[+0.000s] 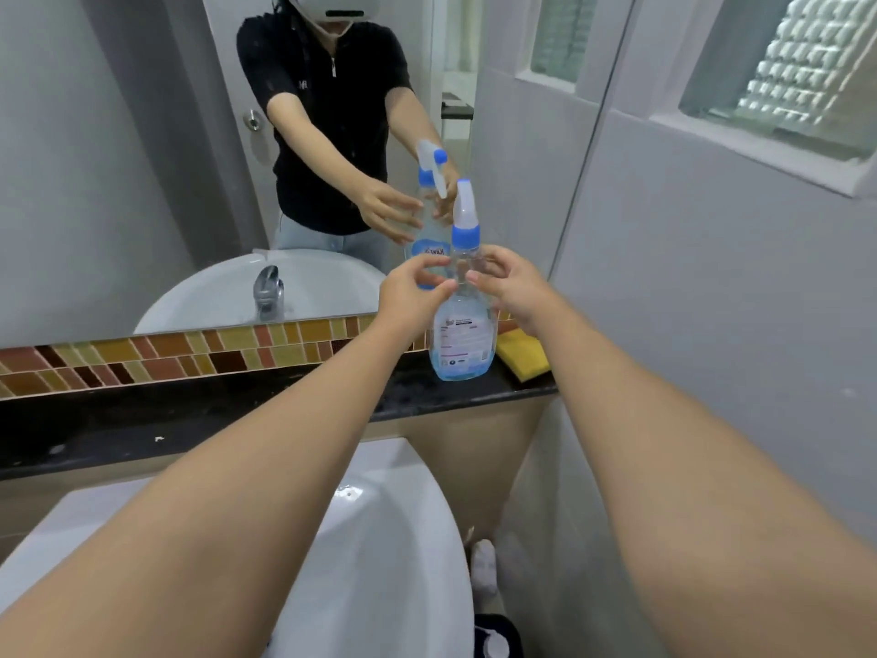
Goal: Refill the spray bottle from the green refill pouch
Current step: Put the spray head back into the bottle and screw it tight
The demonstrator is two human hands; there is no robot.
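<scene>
Spray bottle [461,325] upright on black ledge [190,415], beside yellow cloth [522,356]; left hand [413,287] and right hand [512,282] open-fingered, flanking bottle's neck, firm grip unclear.

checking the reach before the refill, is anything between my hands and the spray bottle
Nothing visible is. The spray bottle stands upright on the dark ledge, and the left hand and right hand are already at its neck from either side. The yellow cloth lies off to the right.

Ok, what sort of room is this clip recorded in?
Almost certainly a home bathroom: a white basin sits below a large wall mirror with a tiled strip, and a spray bottle stands on the dark ledge beside a frosted glass-block window.
</scene>
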